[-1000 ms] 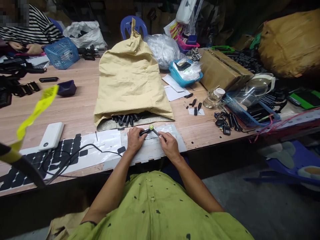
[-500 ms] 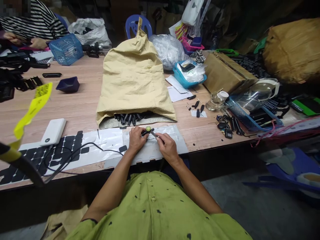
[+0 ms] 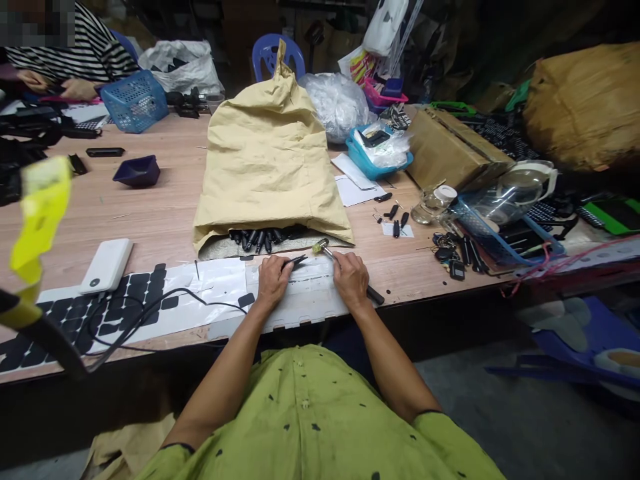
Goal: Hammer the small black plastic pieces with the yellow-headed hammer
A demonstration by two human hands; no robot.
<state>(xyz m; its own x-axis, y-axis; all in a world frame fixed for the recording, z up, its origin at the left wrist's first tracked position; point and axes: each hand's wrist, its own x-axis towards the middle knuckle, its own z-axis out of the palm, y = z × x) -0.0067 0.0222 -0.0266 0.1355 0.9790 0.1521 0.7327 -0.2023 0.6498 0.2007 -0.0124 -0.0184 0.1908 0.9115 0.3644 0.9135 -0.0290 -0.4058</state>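
the person's left hand [image 3: 273,280] is closed on a small black stick [image 3: 299,260] with a thin tip. the right hand [image 3: 351,279] is wrapped around a little hammer [image 3: 320,247] with a yellow-green end. the two hands are apart, and the hammer's head is just beside the stick. both things are over a pale flat board [image 3: 310,303] at the near edge of the desk [image 3: 173,200]. behind the board is a big tan bag [image 3: 270,160], with a bunch of black pieces [image 3: 257,239] poking out under its front. a white box [image 3: 107,265] is on the left.
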